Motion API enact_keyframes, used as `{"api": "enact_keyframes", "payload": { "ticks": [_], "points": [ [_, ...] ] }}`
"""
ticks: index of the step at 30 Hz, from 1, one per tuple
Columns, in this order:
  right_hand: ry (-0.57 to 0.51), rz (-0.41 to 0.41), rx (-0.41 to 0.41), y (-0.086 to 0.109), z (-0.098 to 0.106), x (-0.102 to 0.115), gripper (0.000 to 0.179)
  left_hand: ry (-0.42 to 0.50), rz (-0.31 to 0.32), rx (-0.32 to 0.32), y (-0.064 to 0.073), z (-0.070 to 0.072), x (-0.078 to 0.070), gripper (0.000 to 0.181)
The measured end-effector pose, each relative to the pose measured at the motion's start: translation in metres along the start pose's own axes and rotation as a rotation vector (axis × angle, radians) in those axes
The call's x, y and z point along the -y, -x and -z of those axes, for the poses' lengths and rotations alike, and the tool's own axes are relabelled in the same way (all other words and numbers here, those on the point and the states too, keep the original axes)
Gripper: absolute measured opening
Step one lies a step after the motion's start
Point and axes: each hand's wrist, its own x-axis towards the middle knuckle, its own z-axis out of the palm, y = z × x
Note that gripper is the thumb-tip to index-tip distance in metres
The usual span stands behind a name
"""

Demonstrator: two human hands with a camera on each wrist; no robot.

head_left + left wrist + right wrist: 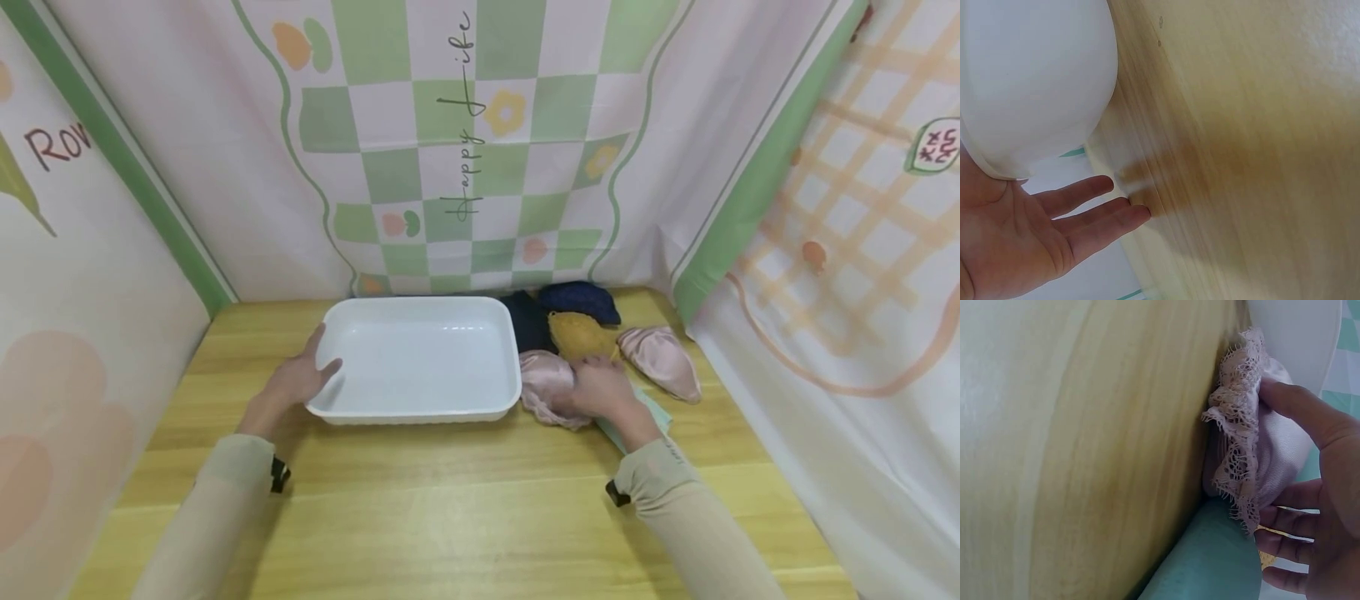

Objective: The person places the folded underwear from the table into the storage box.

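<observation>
A white rectangular tray (420,358) stands at the back of the table. My left hand (300,377) is at its left end, thumb over the rim and the other fingers outside; in the left wrist view those fingers (1107,228) stretch out below the rim. Right of the tray lies a folded pink satin bra (546,383) with lace trim. My right hand (603,390) holds it, thumb on the satin near the lace and fingertips at its other side, as the right wrist view shows. A mint-green padded piece (1216,556) lies beside it, partly under my hand in the head view.
Behind my right hand are a yellow lacy piece (581,335), a navy one (579,300) and a black one (528,321). Another pink satin cup-shaped piece (662,361) lies to the right. Printed curtains (480,167) close off the back and both sides of the wooden table (450,517).
</observation>
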Motion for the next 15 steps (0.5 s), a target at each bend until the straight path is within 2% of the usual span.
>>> {"api": "enact_keyframes", "payload": {
  "ticks": [8,15],
  "points": [
    [0.016,0.021,-0.043,-0.0011,-0.0088,-0.0012,0.072,0.003,0.004,0.005,0.0007,-0.0004,-0.0005,0.088],
    [-0.004,0.061,-0.096,-0.0036,-0.0087,-0.0005,0.041,-0.001,-0.001,0.004,0.0009,0.0001,-0.0001,0.088]
  ]
}}
